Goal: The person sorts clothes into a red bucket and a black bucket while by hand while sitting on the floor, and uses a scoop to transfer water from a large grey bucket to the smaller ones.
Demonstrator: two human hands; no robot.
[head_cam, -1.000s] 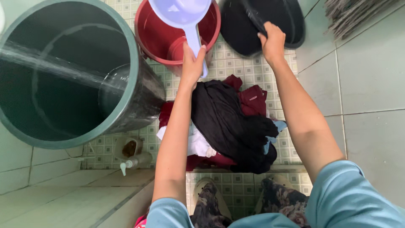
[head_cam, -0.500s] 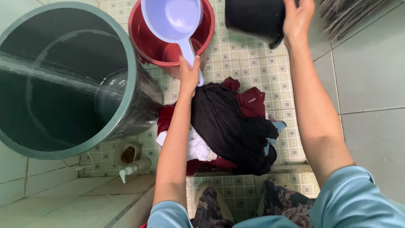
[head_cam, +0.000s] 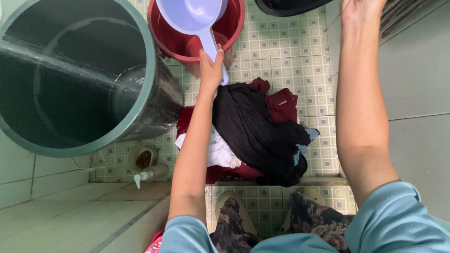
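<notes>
- Tiled floor (head_cam: 300, 47), centre frame, carries the clothes pile (head_cam: 255, 133).
- Our left hand (head_cam: 211, 70) clasps the lilac dipper (head_cam: 194, 16) handle, bowl level over the red bucket (head_cam: 234, 35).
- Our right hand (head_cam: 361, 9), top edge, nears the black basin (head_cam: 288, 5); its grip we cannot tell.

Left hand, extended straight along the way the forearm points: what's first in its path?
Likely the round red plastic bucket. The left hand grips the handle of the lilac plastic dipper, whose bowl already sits over that bucket's mouth. Height above the bucket is unclear from this top-down view.
</notes>
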